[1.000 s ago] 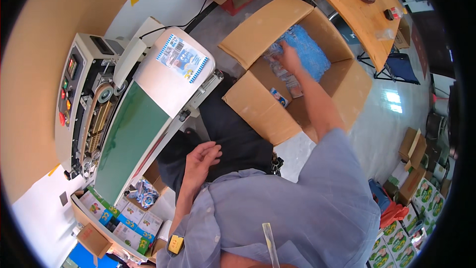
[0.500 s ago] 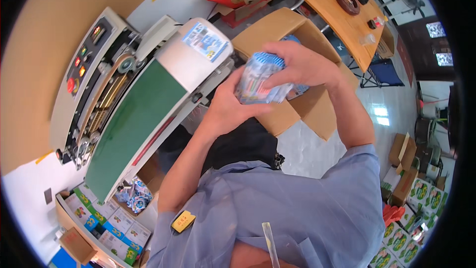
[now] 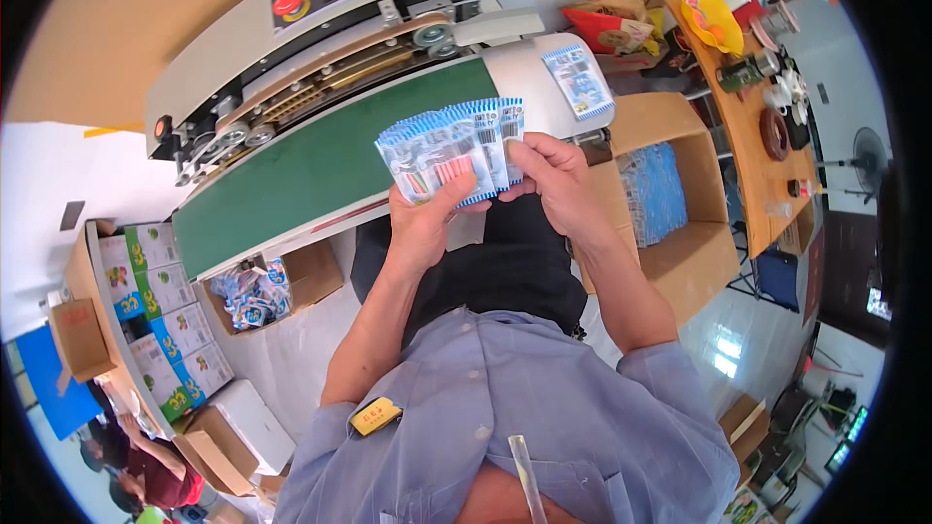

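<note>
1. Packets (image 3: 447,141), at the green belt's (image 3: 311,172) near edge, now fanned, not bunched: likely easier to separate.
2. Left hand (image 3: 424,221), belt's near side, grips leftmost packets.
3. Right hand (image 3: 560,182), nearer belt's right end, pinches rightmost packets.

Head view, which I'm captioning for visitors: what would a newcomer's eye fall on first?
Probably the fan of blue-and-white packets near the middle, held between the left hand and right hand. Behind it, a broad green belt stretches to the left, with a bright red button above at the upper left. An open cardboard box with blue contents stands at right.
</note>
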Demonstrator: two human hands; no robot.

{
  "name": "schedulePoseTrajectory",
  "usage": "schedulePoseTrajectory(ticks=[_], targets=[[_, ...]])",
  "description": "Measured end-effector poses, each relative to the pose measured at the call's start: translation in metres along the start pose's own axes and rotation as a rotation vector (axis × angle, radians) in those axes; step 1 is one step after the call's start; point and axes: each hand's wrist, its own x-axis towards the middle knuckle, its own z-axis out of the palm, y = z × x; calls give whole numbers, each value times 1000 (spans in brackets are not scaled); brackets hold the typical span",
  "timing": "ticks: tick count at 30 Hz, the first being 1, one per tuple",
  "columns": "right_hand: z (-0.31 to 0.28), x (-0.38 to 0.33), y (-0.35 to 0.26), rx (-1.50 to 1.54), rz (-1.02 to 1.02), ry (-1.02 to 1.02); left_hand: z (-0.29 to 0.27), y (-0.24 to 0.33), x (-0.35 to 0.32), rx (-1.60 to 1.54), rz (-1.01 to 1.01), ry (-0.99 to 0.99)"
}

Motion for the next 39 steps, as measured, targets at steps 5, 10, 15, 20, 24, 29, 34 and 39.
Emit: schedulePoseTrajectory(ticks=[5, 10, 15, 20, 24, 29, 34, 39], targets=[[5, 29, -10, -91, -94, 200, -14, 11, -2, -50, 91, 138], [-10, 65, -19, -218, -29, 292, -25, 19, -1, -44, 101, 197], [-4, 92, -19, -225, -46, 205, -30, 20, -1, -37, 134, 220], [10, 111, -15, -227, 33, 139, -34, 22, 0, 47, 145, 211], [30, 117, -11, -231, 87, 57, -28, 28, 1, 36, 153, 220], [40, 87, -14, -368, -130, 112, -32, 23, 7, 33, 163, 227], [33, 66, 1, -297, -49, -142, -23, 19, 10, 29, 148, 181], [20, 63, -9, -127, -73, 105, -24, 17, 13, 19, 126, 228]])
